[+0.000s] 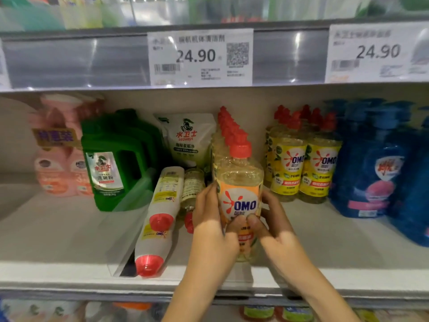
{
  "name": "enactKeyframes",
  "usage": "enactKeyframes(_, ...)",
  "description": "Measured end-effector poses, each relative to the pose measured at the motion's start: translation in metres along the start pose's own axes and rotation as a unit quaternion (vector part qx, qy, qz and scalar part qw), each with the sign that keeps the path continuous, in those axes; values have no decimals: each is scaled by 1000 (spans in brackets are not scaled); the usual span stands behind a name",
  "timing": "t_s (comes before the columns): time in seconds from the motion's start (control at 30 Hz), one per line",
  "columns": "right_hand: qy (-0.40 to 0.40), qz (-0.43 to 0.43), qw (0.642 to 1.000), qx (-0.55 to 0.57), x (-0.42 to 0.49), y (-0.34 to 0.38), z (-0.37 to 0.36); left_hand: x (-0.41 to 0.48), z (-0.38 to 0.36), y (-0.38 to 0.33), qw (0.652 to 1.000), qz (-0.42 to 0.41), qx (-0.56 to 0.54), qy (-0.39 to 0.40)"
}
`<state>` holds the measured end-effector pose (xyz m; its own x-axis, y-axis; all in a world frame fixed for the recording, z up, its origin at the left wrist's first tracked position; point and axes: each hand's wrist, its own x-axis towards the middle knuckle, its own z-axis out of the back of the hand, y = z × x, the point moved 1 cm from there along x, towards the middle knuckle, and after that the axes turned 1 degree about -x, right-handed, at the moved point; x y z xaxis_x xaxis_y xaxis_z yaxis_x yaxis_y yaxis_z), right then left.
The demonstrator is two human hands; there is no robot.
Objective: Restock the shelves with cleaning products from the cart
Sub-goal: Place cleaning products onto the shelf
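Note:
An upright OMO bottle (240, 182) with a red cap, clear yellow liquid and an orange label stands at the front of a row of like bottles on the shelf (325, 240). My left hand (212, 219) grips its left side and my right hand (274, 219) grips its right side, thumbs meeting on the label. The bottle's base is hidden behind my hands. The cart is out of view.
White OMO bottles (160, 212) lie on their sides just left of my hands. A green jug (116, 159) and a white pouch (188, 140) stand behind them. Yellow-label OMO bottles (304, 168) and blue refill bags (380, 173) stand to the right, pink packs (58, 154) far left.

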<state>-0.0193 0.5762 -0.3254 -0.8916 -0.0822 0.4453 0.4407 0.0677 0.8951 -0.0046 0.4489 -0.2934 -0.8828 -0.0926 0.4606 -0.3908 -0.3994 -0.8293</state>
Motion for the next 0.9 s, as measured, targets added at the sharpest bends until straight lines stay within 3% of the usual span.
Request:
enactKeyframes(0.23,7,-21,1000,-16,-2,6,-1,-2,1,-1,1000,12,-20,-13)
enactKeyframes(0.53,-60,27,994,-82,-26,52,12,-29,18,-14,998,-13,-10,-61)
enactKeyframes(0.67,-31,45,996,-65,-43,70,11,-49,25,-26,995,-31,-11,-92)
enactKeyframes(0.9,41,43,998,20,-71,74,-8,-100,48,-32,989,43,-67,-126)
